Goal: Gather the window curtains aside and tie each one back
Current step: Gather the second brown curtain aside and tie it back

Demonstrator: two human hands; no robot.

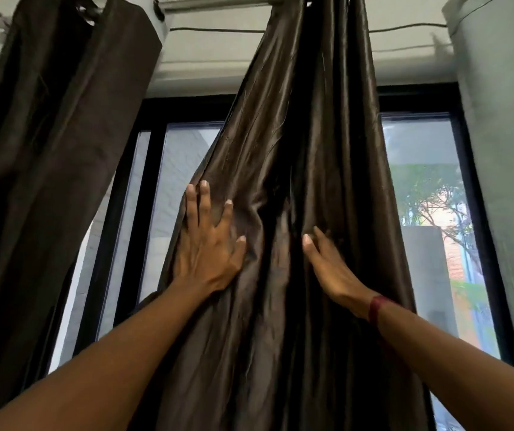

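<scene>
The middle curtain point(296, 135), a dark brown cloth with a satin sheen, hangs down the centre of the frame from the rod point(218, 3) at the top edge, bunched narrow up there and spreading wider toward the bottom in long vertical folds. Your left hand point(209, 241) lies flat on its left edge with the fingers point(203, 194) straight and spread, pressing the cloth. Your right hand point(330, 265) meets the same curtain just right of centre, seen edge-on: thumb and forefinger are stretched out along the fabric, and the other fingers are hidden in a deep fold. A dark red wristband point(375, 307) sits on that wrist. Creases run between your two hands, and the cloth there is a little blurred. In the upper left a second dark curtain, the left curtain point(47, 135), hangs loose and well apart from the middle one, covering the left side of the window. Along the right edge hangs a pale grey curtain point(504, 150). Behind them stands a black window frame point(153, 181) with tall panes of glass point(187, 169) showing between the curtains. Through the right pane you see a tree point(430, 194) and a brick building point(453, 259). Above the window is a white wall point(212, 57), crossed by a thin sagging cable point(218, 28).
</scene>
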